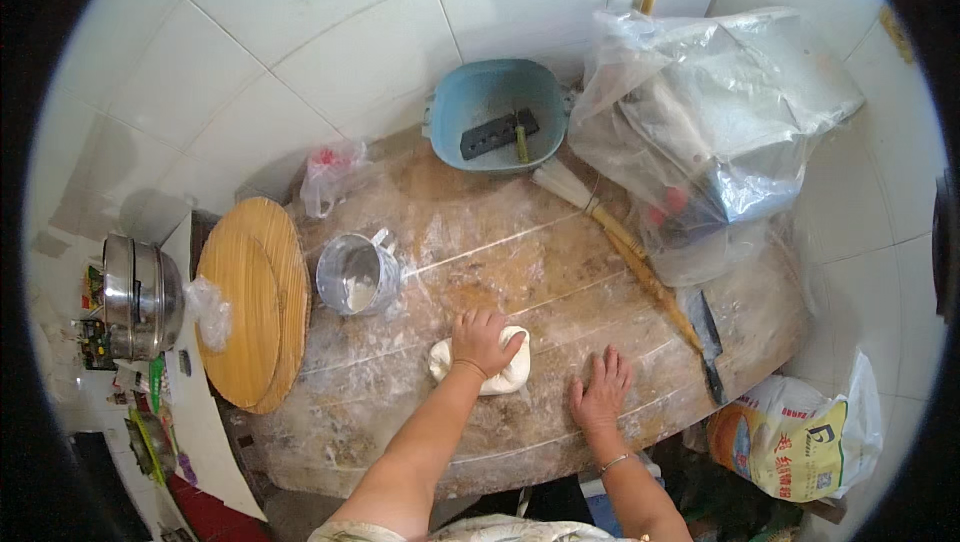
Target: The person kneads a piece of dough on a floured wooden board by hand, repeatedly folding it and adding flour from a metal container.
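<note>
A lump of white dough [514,374] lies on the floury wooden table [480,272], near its front middle. My left hand [482,340] presses down on it, fingers curled over the top and thumb toward the right; the hand covers part of the dough. To the right of the dough, my right hand [602,389] rests flat on the wood with its fingers stretched out, holding nothing. A metal cup with a handle [352,277] stands to the left beyond the dough, with some whitish stuff inside.
Round wooden boards [255,302] lean at the left beside steel pots [135,297]. At the back sits a blue basin [500,77]. A brush [575,192], a wooden rolling pin [655,287], a knife [703,327] and a large plastic bag [720,112] occupy the right. A sack [790,442] stands at lower right.
</note>
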The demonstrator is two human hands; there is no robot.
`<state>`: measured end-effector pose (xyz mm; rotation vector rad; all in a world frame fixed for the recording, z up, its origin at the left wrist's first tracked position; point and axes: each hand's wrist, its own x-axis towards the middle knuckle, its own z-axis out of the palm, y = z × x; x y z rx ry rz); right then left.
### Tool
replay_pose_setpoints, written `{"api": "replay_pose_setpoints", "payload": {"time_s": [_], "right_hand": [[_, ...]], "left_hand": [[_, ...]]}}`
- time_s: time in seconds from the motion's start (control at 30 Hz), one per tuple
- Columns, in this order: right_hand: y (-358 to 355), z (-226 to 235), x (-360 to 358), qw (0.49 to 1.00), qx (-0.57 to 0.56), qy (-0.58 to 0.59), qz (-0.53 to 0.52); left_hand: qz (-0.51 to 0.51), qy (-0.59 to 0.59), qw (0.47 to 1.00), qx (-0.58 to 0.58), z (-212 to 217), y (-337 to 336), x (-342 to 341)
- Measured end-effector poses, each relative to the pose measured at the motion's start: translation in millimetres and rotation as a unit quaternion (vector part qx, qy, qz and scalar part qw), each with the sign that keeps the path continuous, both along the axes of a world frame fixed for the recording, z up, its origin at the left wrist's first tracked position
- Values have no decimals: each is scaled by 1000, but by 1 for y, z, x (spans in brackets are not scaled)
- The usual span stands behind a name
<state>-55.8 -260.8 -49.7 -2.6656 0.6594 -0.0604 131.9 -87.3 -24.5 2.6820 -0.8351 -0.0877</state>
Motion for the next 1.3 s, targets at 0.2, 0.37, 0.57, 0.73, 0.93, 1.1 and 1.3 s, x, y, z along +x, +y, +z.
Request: {"api": "replay_pose_setpoints", "payload": {"time_s": [0.2, 0.37, 0.57, 0.73, 0.93, 1.1, 1.3], "right_hand": [[1, 6, 17, 999, 9, -50, 1], [-5, 0, 9, 999, 1, -47, -18], [-3, -1, 7, 998, 3, -67, -9], [1, 11, 11, 998, 16, -53, -19], [-1, 3, 6, 999, 17, -26, -16], [-1, 3, 4, 1000, 20, 6, -6], [-3, 6, 9, 999, 12, -37, -3]], "left_hand": [[-99, 3, 993, -61, 8, 10, 11], [-81, 48, 991, 95, 70, -7, -48], [-23, -30, 997, -70, 36, 52, -116], [-80, -91, 990, -71, 12, 73, -117], [-116, 23, 993, 19, 5, 6, -46], [-118, 16, 993, 13, -2, -26, -6], [35, 91, 993, -70, -4, -35, 15]]}}
